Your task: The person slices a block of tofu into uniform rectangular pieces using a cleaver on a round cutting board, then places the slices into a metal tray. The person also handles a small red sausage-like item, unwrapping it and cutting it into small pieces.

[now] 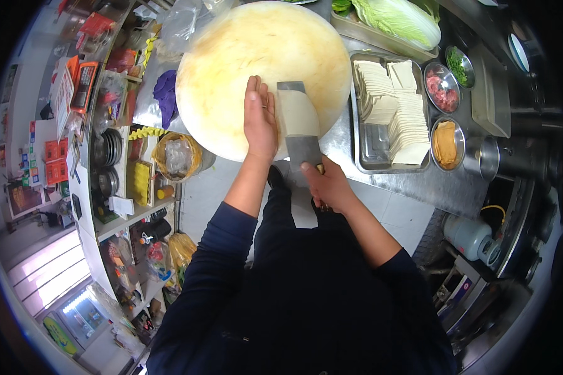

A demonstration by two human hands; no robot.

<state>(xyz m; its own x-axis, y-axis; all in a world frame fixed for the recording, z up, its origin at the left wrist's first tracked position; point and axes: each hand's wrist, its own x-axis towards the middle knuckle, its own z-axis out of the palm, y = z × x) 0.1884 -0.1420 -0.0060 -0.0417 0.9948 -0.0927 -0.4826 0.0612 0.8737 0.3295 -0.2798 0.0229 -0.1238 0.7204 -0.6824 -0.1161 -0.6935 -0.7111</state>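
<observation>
My right hand [327,185] grips the handle of a cleaver [303,150], its blade pointing away from me over the near part of a round pale chopping block [256,44]. On the blade lies a pale, smooth flat piece of food [298,112], possibly tofu; one edge curves. My left hand [261,122] is held upright along the left side of the blade, fingers stretched and close together, holding nothing. To the right, a metal tray [374,142] contains rows of similar thin pale slices [408,119].
Right of the tray stand metal bowls of pink meat [441,89], chopped greens [458,67] and orange-brown slices [445,144]. A cabbage [400,22] lies in a tray behind. A purple cloth [164,99] and a lined bin [178,157] are left of the block.
</observation>
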